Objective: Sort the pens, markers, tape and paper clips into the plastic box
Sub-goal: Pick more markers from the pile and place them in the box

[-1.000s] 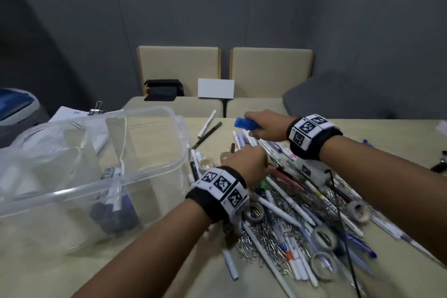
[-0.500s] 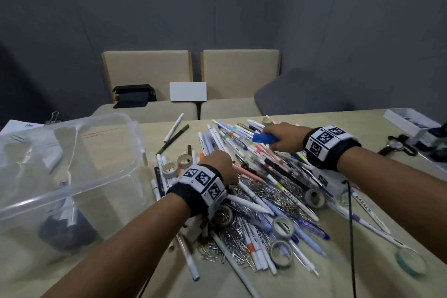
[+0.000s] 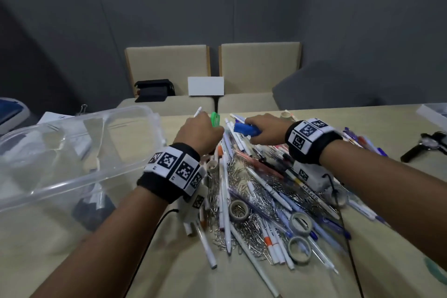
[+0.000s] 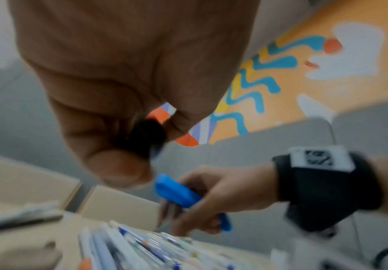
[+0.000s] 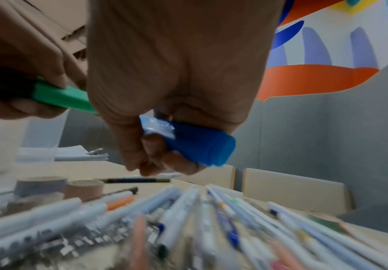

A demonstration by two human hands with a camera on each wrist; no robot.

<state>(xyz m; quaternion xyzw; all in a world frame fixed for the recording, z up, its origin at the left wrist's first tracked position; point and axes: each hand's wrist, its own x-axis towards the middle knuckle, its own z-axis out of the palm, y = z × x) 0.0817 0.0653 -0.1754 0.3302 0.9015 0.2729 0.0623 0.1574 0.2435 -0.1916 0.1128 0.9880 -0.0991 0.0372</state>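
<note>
A heap of pens and markers (image 3: 256, 189), paper clips (image 3: 244, 227) and tape rolls (image 3: 239, 209) covers the beige table. The clear plastic box (image 3: 72, 176) stands to its left with dark items inside. Over the far end of the heap, my left hand (image 3: 200, 133) grips a green marker (image 3: 215, 119). In the right wrist view the green marker (image 5: 61, 96) pokes out of the left hand (image 5: 19, 54). Beside it, my right hand (image 3: 263, 130) is curled round a blue marker (image 3: 245, 129). That blue marker (image 5: 197, 146) (image 4: 176, 191) shows in both wrist views.
Two beige chairs (image 3: 258, 68) stand past the table's far edge, with a black pouch (image 3: 154, 88) and a white card (image 3: 205, 86) on them. Clipped papers (image 3: 58, 116) lie behind the box. A black tool (image 3: 425, 145) and a white tray (image 3: 435, 111) sit at far right.
My left hand has risen from the heap and moved forward, now holding a green marker. The right hand still holds the blue marker and has come close to the left hand.
</note>
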